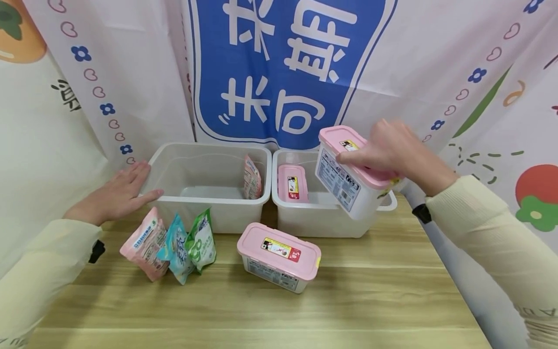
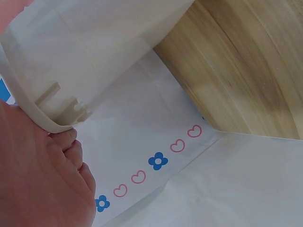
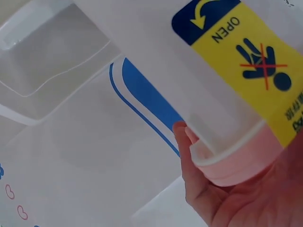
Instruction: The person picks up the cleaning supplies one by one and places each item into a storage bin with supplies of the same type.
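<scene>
My right hand (image 1: 388,150) grips a white box with a pink lid (image 1: 342,182), thumb and fingers across its lid. The box tilts over the right bin (image 1: 322,213); the right wrist view shows its yellow and navy OPEN label (image 3: 241,52). Another pink-lidded box (image 1: 293,183) is inside that bin, and one more pink-lidded box (image 1: 279,249) sits on the table in front. My left hand (image 1: 119,189) rests on the side rim of the left bin (image 1: 209,213), thumb spread. A pink pouch (image 1: 252,179) leans inside the left bin.
A pink pouch (image 1: 148,245), a blue pouch (image 1: 178,249) and a green pouch (image 1: 201,242) stand on the wooden table (image 1: 370,300) before the left bin. Behind both bins hangs a printed cloth (image 1: 144,63).
</scene>
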Demonstrator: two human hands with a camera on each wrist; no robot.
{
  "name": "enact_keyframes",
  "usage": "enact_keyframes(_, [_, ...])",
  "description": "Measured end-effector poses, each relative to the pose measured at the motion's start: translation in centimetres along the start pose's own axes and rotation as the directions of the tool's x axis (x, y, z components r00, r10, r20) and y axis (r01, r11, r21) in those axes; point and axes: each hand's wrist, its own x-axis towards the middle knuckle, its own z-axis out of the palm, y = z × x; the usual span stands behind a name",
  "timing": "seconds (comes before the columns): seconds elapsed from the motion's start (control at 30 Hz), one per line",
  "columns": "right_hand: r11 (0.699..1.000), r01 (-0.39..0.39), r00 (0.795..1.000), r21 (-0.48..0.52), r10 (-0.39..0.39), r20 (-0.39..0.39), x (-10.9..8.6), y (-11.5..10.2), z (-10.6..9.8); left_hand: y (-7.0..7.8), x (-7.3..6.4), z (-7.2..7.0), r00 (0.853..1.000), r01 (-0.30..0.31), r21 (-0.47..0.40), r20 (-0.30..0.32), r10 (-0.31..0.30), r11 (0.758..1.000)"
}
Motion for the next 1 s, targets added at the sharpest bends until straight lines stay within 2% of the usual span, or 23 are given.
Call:
enact_keyframes(0.2, [1.000, -0.024, 1.000, 0.001, 0.024, -0.006, 1.8, -0.3, -0.1, 0.0, 0.0, 0.0, 1.000, 0.002, -0.005, 0.000, -0.002, 1.000])
enact_keyframes(0.4, [0.996, -0.084, 0.996, 0.019, 0.085, -0.027, 3.3, -0.8, 0.3, -0.1, 0.0, 0.0, 1.000, 0.010, -0.006, 0.002, -0.010, 1.000])
enact_keyframes(0.73, [0.986, -0.148, 0.987, 0.077, 0.152, -0.055, 5.1, -1.1, 2.2, 0.0, -0.1, -0.1, 1.000, 0.014, -0.006, 0.004, -0.014, 1.000])
enact_keyframes(1.0, [0.981, -0.164, 0.983, 0.105, 0.171, -0.060, 6.2, -1.2, 4.0, 0.0, -0.1, -0.1, 1.000, 0.012, -0.001, -0.003, -0.012, 1.000])
